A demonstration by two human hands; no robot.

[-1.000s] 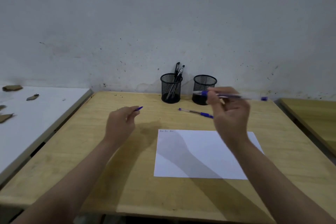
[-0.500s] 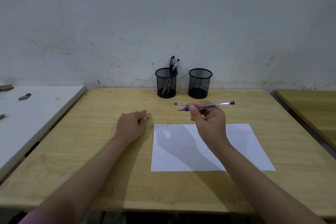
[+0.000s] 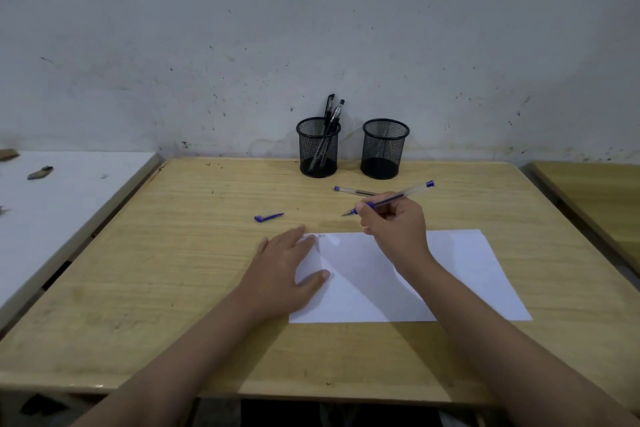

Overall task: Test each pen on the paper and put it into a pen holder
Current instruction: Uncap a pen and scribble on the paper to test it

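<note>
A white sheet of paper (image 3: 460,274) lies on the wooden table (image 3: 173,270), with small scribbles at its top left corner. My right hand (image 3: 398,225) grips an uncapped blue pen (image 3: 412,191), its tip pointing left just above the paper's far edge. My left hand (image 3: 287,267) rests flat on the paper's left side, fingers spread. A blue pen cap (image 3: 268,217) lies on the table, left of the paper's far edge. Another blue pen (image 3: 353,190) lies behind my right hand. Two black mesh pen holders stand at the wall: the left one (image 3: 318,147) contains black pens, the right one (image 3: 384,148) looks empty.
A white table (image 3: 52,204) with small scraps adjoins on the left. Another wooden table (image 3: 595,198) stands to the right. A grey wall runs directly behind the holders.
My left hand let go of the pen cap, which now lies on the table, and moved right onto the paper. My right hand lowered the uncapped pen toward the sheet.
</note>
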